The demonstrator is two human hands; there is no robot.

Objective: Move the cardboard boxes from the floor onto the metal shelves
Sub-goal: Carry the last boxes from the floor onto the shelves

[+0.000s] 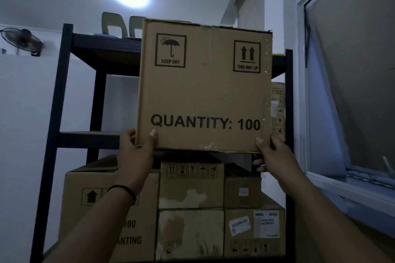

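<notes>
Dark metal shelves (56,113): tall frame of straight painted posts and flat boards, smooth and hard-edged, lower level already packed with cardboard boxes. Raised in front of the middle level, a big square cardboard box (203,87), matte brown, corners scuffed, a row of staples down its right edge, printed with "KEEP DRY", "THIS WAY UP" and "QUANTITY: 100"; bottom edge level with the middle board, whether resting on it or just clear of it impossible to tell. Step in hand, apparently: setting this box onto the middle shelf. Next move, likely: a level push forward until the base sits fully on the board, arrows kept upright, clear of the narrower box (278,111) behind its right edge. Below, a large box (85,198) at left with an open flap, and smaller stacked boxes (191,186) with torn, pale patches and stickers. Left hand (136,149) clasping the bottom left corner, thumb on the front face; right hand (275,156) clasping the bottom right corner, fingers curled under. Thin dark band (126,191) round the left wrist.
</notes>
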